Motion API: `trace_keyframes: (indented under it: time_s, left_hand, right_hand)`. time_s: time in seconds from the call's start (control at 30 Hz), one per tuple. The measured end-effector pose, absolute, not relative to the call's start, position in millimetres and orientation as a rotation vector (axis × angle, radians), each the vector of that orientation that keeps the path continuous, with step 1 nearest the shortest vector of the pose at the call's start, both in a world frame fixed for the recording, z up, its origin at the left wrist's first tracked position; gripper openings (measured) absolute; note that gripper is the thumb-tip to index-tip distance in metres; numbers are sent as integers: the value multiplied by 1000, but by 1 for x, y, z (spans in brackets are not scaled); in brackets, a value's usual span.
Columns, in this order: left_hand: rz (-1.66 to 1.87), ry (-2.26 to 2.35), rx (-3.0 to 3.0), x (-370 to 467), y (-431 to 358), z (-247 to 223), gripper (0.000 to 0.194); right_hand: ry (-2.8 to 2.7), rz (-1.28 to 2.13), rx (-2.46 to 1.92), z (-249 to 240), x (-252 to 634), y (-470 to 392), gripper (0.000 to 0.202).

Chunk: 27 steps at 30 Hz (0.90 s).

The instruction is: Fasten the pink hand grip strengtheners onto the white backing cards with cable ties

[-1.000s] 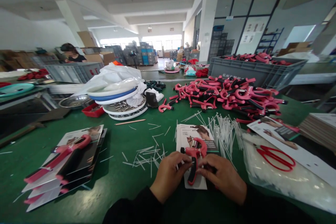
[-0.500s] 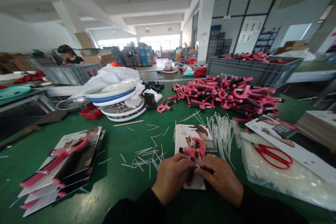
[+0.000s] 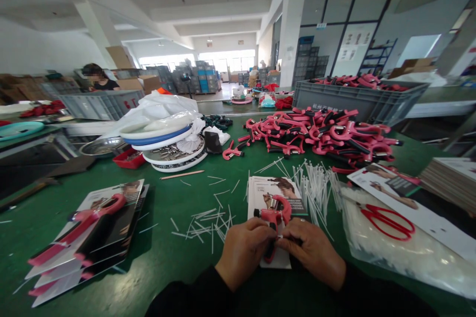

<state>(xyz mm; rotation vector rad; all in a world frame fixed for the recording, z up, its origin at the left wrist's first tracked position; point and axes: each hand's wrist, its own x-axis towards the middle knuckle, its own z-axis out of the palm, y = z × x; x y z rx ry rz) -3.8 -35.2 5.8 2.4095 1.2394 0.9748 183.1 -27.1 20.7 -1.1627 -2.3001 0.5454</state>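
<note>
A pink-and-black hand grip strengthener [image 3: 281, 208] lies on a printed backing card [image 3: 256, 190] in front of me. My left hand [image 3: 245, 247] is closed around its left side, the fingers bent over the handle. On the other side, my right hand [image 3: 312, 245] pinches at a white zip tie [image 3: 280, 237] by the handles. Fingers of both hands nearly meet there, and they hide most of the tie and the lower handles. Beyond my right hand lies a bundle of loose zip ties [image 3: 316, 188].
At left stand stacked cards with grip strengtheners attached [image 3: 92, 228]. Cut tie ends [image 3: 208, 220] are scattered centrally. Red scissors [image 3: 390, 220] rest on a plastic bag [image 3: 409, 257] at right. Behind are a grip strengthener pile [image 3: 316, 133], a grey crate [image 3: 357, 101] and stacked trays [image 3: 163, 141].
Almost nothing differs. Both hands stay at the handles, with only a very slight shift of the fingers.
</note>
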Motion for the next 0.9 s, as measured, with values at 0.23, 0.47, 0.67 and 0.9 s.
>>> trace_keyframes:
  time_s: [0.23, 0.47, 0.67, 0.9]
  left_hand:
    - [1018, 1191, 2312, -2, -34, 4, 19]
    - [1053, 1075, 1998, 0, -30, 4, 14]
    - [1026, 1155, 1910, 1, -28, 6, 10]
    - [983, 1079, 2068, 7, -30, 12, 13]
  right_hand:
    - [-2392, 528, -1170, 25, 182, -22, 33]
    - [-2501, 565, -1203, 28, 178, -12, 27]
    - [-2444, 516, -1242, 28, 178, -17, 23]
    - [-2426, 469, -1091, 31, 194, -33, 22]
